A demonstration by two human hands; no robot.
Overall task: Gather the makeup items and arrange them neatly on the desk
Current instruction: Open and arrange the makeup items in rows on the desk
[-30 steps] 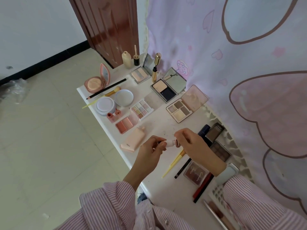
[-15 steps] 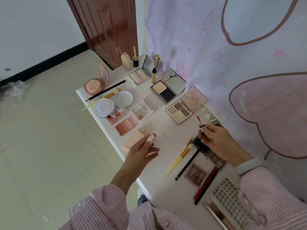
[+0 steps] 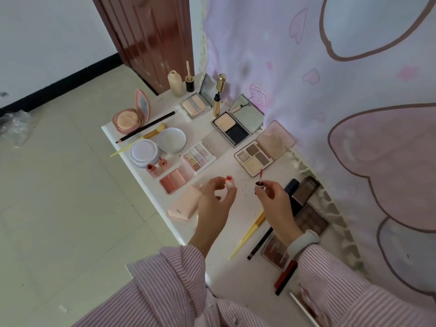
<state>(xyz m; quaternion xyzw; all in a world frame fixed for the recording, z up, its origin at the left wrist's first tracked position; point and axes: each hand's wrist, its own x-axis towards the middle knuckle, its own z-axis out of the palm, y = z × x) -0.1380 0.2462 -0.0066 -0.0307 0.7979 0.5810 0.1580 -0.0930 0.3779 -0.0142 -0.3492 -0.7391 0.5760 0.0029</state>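
Nearest the person, a red pencil (image 3: 286, 276) and a blush palette (image 3: 274, 252) lie on the white desk (image 3: 236, 274) by the striped right sleeve. Just past that, the left hand (image 3: 215, 199) pinches a small lip gloss tube (image 3: 229, 182) upright, mouth open. The right hand (image 3: 273, 199) grips the cap with its wand (image 3: 260, 177) pointing up, apart from the tube. Beyond them sit a four-pan eyeshadow palette (image 3: 254, 158), a pastel palette (image 3: 199, 156) and a round white jar (image 3: 144, 152). Furthest back, a pink cushion compact (image 3: 128, 118) stands open near a gold mascara (image 3: 219, 95).
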